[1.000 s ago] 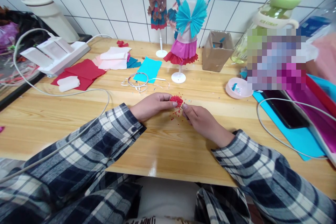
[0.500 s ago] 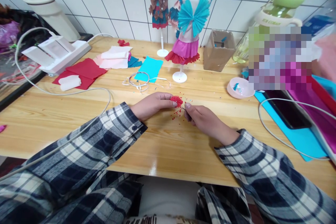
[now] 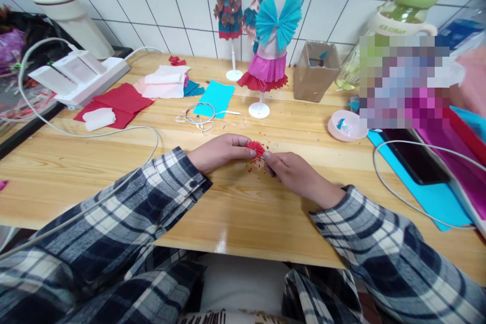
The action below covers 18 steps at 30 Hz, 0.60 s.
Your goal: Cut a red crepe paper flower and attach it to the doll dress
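L hand: thumb + fingers pinched narrow on red rosette, round, pleated, fringed edge, paper-like; located between hands, over tabletop. R hand: fingers curled tight round thin tool, mostly hidden, at rosette's R edge. Small, irreg. red scraps on glossy wood-grain table. Beyond: flat rect. turq. sheet, coiled cord partly on it; white mannequin w/ fan-pleated turq. bow, gathered magenta skirt. To R: smooth, round pink bowl.
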{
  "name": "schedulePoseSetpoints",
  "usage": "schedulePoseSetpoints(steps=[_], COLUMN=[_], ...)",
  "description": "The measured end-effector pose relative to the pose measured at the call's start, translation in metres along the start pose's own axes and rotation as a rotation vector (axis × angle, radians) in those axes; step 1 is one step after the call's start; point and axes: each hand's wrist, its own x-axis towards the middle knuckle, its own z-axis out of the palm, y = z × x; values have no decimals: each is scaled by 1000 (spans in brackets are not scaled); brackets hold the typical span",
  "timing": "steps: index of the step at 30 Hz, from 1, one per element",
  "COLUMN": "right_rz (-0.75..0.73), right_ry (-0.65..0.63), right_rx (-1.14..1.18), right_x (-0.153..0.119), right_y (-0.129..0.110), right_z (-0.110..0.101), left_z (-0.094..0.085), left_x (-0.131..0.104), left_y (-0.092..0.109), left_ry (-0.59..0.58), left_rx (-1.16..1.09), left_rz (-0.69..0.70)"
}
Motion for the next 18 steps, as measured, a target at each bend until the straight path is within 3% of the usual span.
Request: schedulePoseSetpoints(steps=[9, 14, 18], right_rz=[18, 112, 90], right_ry=[-10, 150, 192], right_rx=[-8, 126, 195], right_x=[0, -1, 1], right_y=[-1, -2, -2], right_z=[-7, -17, -10], left_z=[-1, 1, 2], left_x=[1, 1, 0], left_y=[-3, -2, 1], left_ry=[17, 54, 33], left_rx=[-1, 6, 49], left_rz=[2, 8, 14])
